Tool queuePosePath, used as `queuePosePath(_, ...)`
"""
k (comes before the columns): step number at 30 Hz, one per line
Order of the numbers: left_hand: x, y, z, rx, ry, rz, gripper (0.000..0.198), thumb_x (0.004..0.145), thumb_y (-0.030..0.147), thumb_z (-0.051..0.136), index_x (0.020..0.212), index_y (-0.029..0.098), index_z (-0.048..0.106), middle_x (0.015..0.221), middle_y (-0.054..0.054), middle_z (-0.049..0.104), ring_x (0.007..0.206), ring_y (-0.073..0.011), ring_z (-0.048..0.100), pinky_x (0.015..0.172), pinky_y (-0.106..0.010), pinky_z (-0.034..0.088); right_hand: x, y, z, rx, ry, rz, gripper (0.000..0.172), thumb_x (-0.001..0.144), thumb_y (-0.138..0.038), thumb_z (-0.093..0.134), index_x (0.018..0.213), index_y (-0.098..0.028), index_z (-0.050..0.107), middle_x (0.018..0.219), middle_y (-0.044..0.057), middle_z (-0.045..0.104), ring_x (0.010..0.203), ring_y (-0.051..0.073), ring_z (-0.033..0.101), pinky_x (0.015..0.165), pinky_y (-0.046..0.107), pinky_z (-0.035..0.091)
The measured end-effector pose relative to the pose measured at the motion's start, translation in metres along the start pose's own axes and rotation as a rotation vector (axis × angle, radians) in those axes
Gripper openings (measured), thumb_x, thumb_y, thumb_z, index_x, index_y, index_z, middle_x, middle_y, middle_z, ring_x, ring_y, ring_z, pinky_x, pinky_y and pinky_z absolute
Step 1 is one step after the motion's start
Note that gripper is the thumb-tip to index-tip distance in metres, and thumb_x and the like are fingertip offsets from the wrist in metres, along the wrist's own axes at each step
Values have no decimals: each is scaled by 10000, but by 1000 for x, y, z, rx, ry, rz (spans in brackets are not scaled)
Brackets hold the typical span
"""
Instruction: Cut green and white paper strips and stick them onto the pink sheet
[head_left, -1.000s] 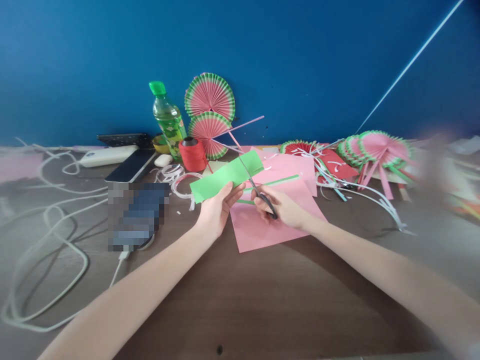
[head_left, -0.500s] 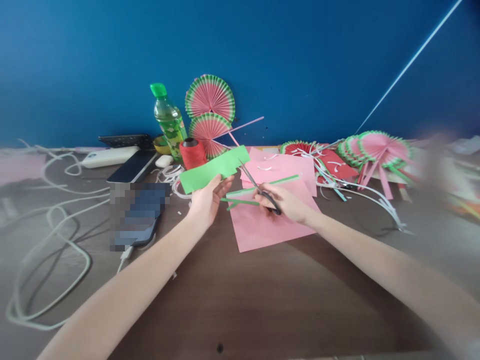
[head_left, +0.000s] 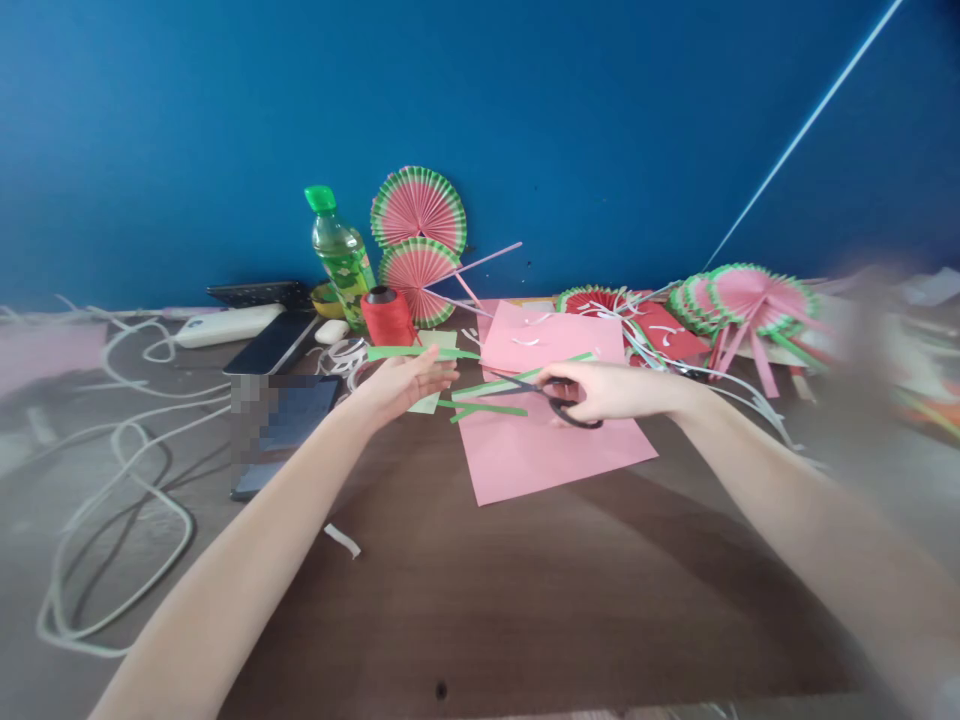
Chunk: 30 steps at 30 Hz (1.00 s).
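Observation:
My left hand (head_left: pixel 409 385) holds a green paper (head_left: pixel 386 353) at the thumb, with its other fingers stretched out. The paper shows as a narrow band that reaches past the hand on both sides. A pale green sheet (head_left: pixel 426 404) lies behind and below these fingers. My right hand (head_left: pixel 607 390) grips dark-handled scissors (head_left: pixel 559 392), whose blades point left toward my left hand. Under the scissors lies a pink sheet (head_left: pixel 517 465), with thin green strips (head_left: pixel 491 407) across its upper left part.
Behind my left hand stand a red thread spool (head_left: pixel 388 318), a green-capped bottle (head_left: pixel 341 255) and pleated paper fans (head_left: pixel 418 210). Phones (head_left: pixel 300 425) and white cables (head_left: pixel 187 520) occupy the left. More fans (head_left: pixel 757 295) and white paper strips (head_left: pixel 645 340) lie at the right.
The green paper has tilted from a broad face to a narrow band. My right hand and the scissors have moved right, away from it. A white scrap now shows near my left forearm.

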<state>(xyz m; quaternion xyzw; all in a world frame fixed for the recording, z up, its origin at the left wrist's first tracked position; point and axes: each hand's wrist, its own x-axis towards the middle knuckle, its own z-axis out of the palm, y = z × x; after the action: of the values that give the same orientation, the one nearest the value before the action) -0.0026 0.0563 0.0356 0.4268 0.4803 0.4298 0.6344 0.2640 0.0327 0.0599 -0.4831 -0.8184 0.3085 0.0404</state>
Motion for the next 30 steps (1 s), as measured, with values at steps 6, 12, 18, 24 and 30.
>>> queuePosePath(6, -9, 14, -6, 508, 86, -19, 275, 815, 352, 516, 753, 100, 606, 673, -88, 674, 417, -70, 512, 411, -183, 393, -7, -17, 8, -117, -136, 30, 367, 591, -255, 576, 954, -222, 532, 964, 16, 587, 828, 185, 526, 636, 248, 393)
queuePosePath(12, -10, 30, -17, 653, 104, 120, 182, 774, 285, 500, 793, 140, 608, 740, -59, 673, 491, -91, 555, 442, -191, 411, -11, -28, 15, -128, -103, -1, 251, 643, -312, 545, 880, -237, 512, 847, -5, 569, 708, 155, 505, 545, 231, 343)
queuePosePath(18, -13, 44, -28, 1015, 139, 391, 230, 716, 316, 532, 872, 171, 618, 793, -40, 654, 634, -144, 583, 601, -259, 462, -14, -27, 14, -40, -131, -23, 411, 640, -260, 545, 1045, -233, 479, 770, -12, 549, 668, 141, 486, 539, 227, 340)
queuePosePath(24, -6, 31, -37, 1566, 6, 390, 546, 553, 367, 691, 1067, 220, 580, 1039, -82, 604, 985, -286, 536, 863, -401, 407, -14, -24, 12, -58, -168, -18, 331, 595, -177, 527, 924, -217, 527, 814, 7, 553, 680, 145, 462, 544, 235, 327)
queuePosePath(30, -3, 18, -23, 1671, 78, 508, 173, 736, 199, 482, 799, 223, 641, 882, -53, 637, 889, -244, 583, 755, -316, 418, -14, -24, 13, -56, -151, -46, 291, 589, -172, 516, 875, -222, 540, 868, 11, 568, 687, 148, 470, 552, 243, 332)
